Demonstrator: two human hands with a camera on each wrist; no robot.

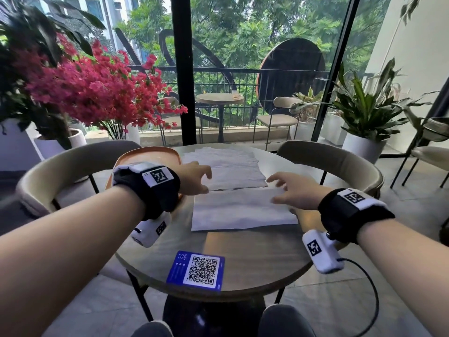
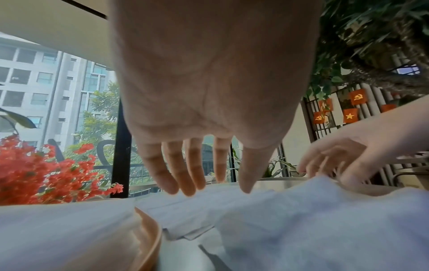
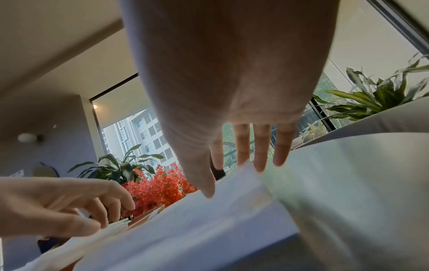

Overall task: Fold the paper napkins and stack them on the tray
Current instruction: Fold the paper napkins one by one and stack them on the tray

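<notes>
At centre frame in the head view, a white paper napkin (image 1: 243, 211) lies flat on a round table (image 1: 255, 254) with a pale, smooth top, as a person reaches for it with both bare hands. The left hand (image 1: 194, 178) hovers over the napkin's upper left corner, fingers spread and loosely bent, gripping nothing. The right hand (image 1: 291, 190) sits at the upper right corner, fingers splayed; the right wrist view shows the sheet's edge raised against its fingertips (image 3: 260, 165), but whether the thumb pinches it cannot be told through the motion blur.

The napkin is a wide rectangle, matte and faintly textured. It looks very light, limp and easily torn or creased, so it likely needs a gentle hold at the two far corners, with the fold drawn toward the near edge and pressed flat. More unfolded napkins (image 1: 226, 164) lie in a loose, overlapping pile just above it in the frame, their edges uneven.

The tray (image 1: 145, 154), orange-brown with rounded corners and a raised, glossy rim, sits at the pile's left, partly hidden behind the left wrist. A blue card with a QR code (image 1: 196, 271) rests near the table's lower edge. Curved, cushioned chairs ring the table.
</notes>
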